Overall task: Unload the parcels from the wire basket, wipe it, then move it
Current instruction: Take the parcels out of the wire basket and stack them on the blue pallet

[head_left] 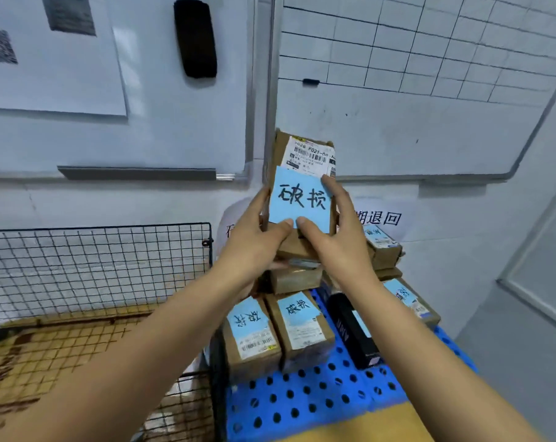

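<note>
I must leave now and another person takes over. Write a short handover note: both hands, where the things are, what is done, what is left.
Left hand and right hand: both grip one brown parcel with a blue note, held upright above the pile.
Parcel pile: on the blue perforated pallet, right of the basket; several carry blue notes.
Wire basket: on the left; no parcels visible inside, only a brown stained liner on its bottom.
Done: unloading appears nearly finished.
Left: set this parcel on the pile, wipe the basket, move it. No cloth is in view.
</note>
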